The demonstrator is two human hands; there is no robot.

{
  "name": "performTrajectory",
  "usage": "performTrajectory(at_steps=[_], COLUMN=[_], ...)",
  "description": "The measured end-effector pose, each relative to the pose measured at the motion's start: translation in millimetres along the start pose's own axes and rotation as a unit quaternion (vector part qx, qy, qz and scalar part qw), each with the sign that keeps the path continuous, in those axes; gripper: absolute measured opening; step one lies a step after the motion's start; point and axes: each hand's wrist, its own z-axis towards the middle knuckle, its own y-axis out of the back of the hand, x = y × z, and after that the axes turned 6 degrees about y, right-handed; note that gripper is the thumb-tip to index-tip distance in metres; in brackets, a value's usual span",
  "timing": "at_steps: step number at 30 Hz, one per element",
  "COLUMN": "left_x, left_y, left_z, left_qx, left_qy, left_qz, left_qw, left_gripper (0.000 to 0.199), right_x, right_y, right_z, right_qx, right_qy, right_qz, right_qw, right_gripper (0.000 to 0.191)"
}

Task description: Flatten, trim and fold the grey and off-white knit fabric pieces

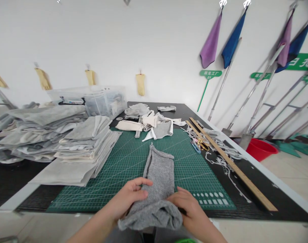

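A grey knitted fabric tube (161, 168) lies lengthwise on the green cutting mat (118, 162), its near end bunched and folded at the mat's front edge. My left hand (130, 195) grips its left side, thumb and fingertips resting on top and the rest tucked under the cloth. On the right side, the curled fingers of my right hand (185, 205) close on the folded near end. Beyond the tube, cream and grey fabric scraps (164, 129) sit at the mat's far edge.
Stacked grey cloth pieces (80, 145) stand left, with a clear plastic bin (103, 99) behind. At right lie wooden rulers (229, 162), gold-handled scissors (203, 145) and loose cord (227, 168). A red bucket (261, 149) stands on the floor beyond the table's right edge.
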Motion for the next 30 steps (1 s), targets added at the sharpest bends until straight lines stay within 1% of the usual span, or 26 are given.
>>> performTrajectory(at_steps=[2, 3, 4, 5, 6, 7, 8, 9, 10, 11, 12, 13, 14, 15, 16, 18, 19, 20, 21, 22, 23, 24, 28, 30], left_x=[-12, -18, -24, -30, -35, -40, -43, -44, -45, -43, -40, -36, -31, -26, -22, -14, -12, -10, -8, -7, -6, -4, -2, -4], left_y=[1.4, 2.4, 3.4, 4.8, 6.6, 8.8, 11.5, 14.8, 18.5, 22.4, 26.2, 29.4, 31.7, 32.7, 32.1, 26.0, 21.0, 15.3, 9.3, 3.7, -1.3, -5.3, -10.9, -9.7], left_z=[7, 13, 21, 29, 39, 49, 59, 70, 80, 88, 94, 99, 101, 100, 98, 90, 86, 85, 85, 87, 91, 97, 123, 130], left_qx=[-0.002, -0.005, -0.010, -0.017, -0.022, -0.030, -0.040, -0.052, -0.074, -0.101, -0.136, -0.173, -0.205, -0.228, -0.237, -0.220, -0.198, -0.177, -0.159, -0.148, -0.147, -0.150, -0.183, -0.196], left_qy=[-0.002, -0.007, -0.018, -0.031, -0.048, -0.063, -0.073, -0.083, -0.087, -0.091, -0.095, -0.106, -0.130, -0.166, -0.208, -0.284, -0.307, -0.317, -0.321, -0.320, -0.316, -0.308, -0.278, -0.277], left_qz=[-0.023, -0.047, -0.077, -0.112, -0.148, -0.180, -0.205, -0.215, -0.205, -0.172, -0.115, -0.034, 0.066, 0.179, 0.293, 0.489, 0.562, 0.617, 0.657, 0.687, 0.707, 0.722, 0.756, 0.765], left_qw=[1.000, 0.999, 0.997, 0.993, 0.988, 0.981, 0.975, 0.972, 0.972, 0.976, 0.979, 0.979, 0.968, 0.943, 0.903, 0.795, 0.742, 0.698, 0.663, 0.635, 0.615, 0.601, 0.564, 0.548], left_gripper=[0.037, 0.036, 0.035, 0.035, 0.036, 0.039, 0.043, 0.049, 0.053, 0.056, 0.057, 0.057, 0.057, 0.055, 0.053, 0.050, 0.049, 0.050, 0.053, 0.057, 0.059, 0.058, 0.036, 0.033], right_x=[-1, -5, -12, -21, -31, -44, -58, -71, -85, -98, -109, -119, -126, -132, -137, -141, -142, -142, -143, -143, -143, -143, -144, -144], right_y=[9, 13, 16, 18, 20, 22, 23, 24, 24, 24, 23, 22, 21, 19, 16, 13, 11, 10, 10, 9, 10, 10, 10, 10], right_z=[13, 22, 32, 42, 53, 63, 72, 80, 85, 89, 90, 90, 89, 88, 86, 83, 82, 82, 82, 82, 82, 82, 81, 81], right_qx=[-0.046, -0.069, -0.090, -0.112, -0.140, -0.165, -0.178, -0.186, -0.197, -0.209, -0.221, -0.231, -0.238, -0.242, -0.243, -0.241, -0.244, -0.251, -0.261, -0.275, -0.289, -0.301, -0.322, -0.323], right_qy=[-0.023, -0.037, -0.059, -0.085, -0.123, -0.183, -0.213, -0.226, -0.233, -0.241, -0.251, -0.258, -0.264, -0.267, -0.267, -0.264, -0.262, -0.261, -0.261, -0.262, -0.263, -0.263, -0.271, -0.279], right_qz=[0.070, 0.120, 0.173, 0.221, 0.246, 0.236, 0.223, 0.207, 0.187, 0.162, 0.135, 0.112, 0.095, 0.083, 0.077, 0.072, 0.071, 0.070, 0.069, 0.069, 0.070, 0.073, 0.100, 0.114], right_qw=[0.996, 0.990, 0.979, 0.965, 0.951, 0.940, 0.935, 0.934, 0.934, 0.934, 0.933, 0.931, 0.930, 0.929, 0.929, 0.931, 0.931, 0.930, 0.927, 0.923, 0.918, 0.914, 0.902, 0.897], right_gripper=[0.016, 0.013, 0.012, 0.014, 0.019, 0.026, 0.032, 0.035, 0.036, 0.038, 0.042, 0.047, 0.052, 0.056, 0.058, 0.057, 0.055, 0.053, 0.051, 0.050, 0.048, 0.047, 0.043, 0.042])
